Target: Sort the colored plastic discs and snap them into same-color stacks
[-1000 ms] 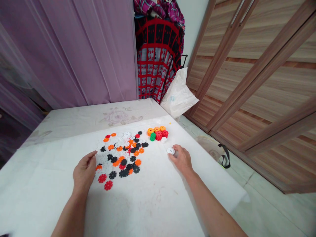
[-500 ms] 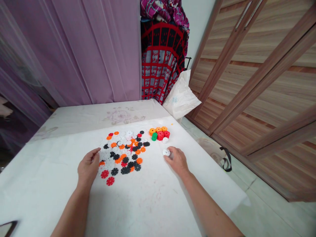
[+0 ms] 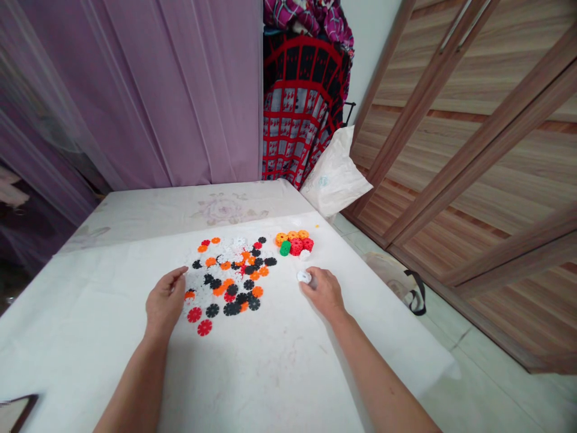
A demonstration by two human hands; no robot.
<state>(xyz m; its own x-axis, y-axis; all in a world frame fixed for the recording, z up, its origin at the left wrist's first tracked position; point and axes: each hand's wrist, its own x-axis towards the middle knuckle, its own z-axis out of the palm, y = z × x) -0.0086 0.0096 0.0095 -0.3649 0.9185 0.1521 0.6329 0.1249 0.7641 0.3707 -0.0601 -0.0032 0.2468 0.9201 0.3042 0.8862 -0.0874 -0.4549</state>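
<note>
My right hand point(image 3: 325, 293) grips a short stack of white notched discs point(image 3: 304, 276) between thumb and fingers, over the right part of the cloth. At the left edge of a loose spread of discs, my left hand point(image 3: 166, 299) is closed in a pinch; whatever is in it is hidden or too small to make out. The spread mixes white, black discs point(image 3: 232, 308), orange discs point(image 3: 257, 291) and red discs point(image 3: 204, 327), many overlapping. Beyond my right hand stand orange stacks point(image 3: 292, 236), red stacks point(image 3: 296, 246), a green stack point(image 3: 285, 248) and a white stack point(image 3: 305, 255).
A white cloth point(image 3: 270, 373) covers the table. One dark-edged flat object point(image 3: 18, 415) lies at the near left corner. Past the table are a white plastic bag point(image 3: 336, 174), a purple curtain point(image 3: 180, 90), a wooden wardrobe point(image 3: 473, 150) and a clear bag with a dark strap point(image 3: 417, 293).
The view has shifted slightly. Both hands keep nearly the same places over the table, the right one still holding the white stack. The discs lie as before.
</note>
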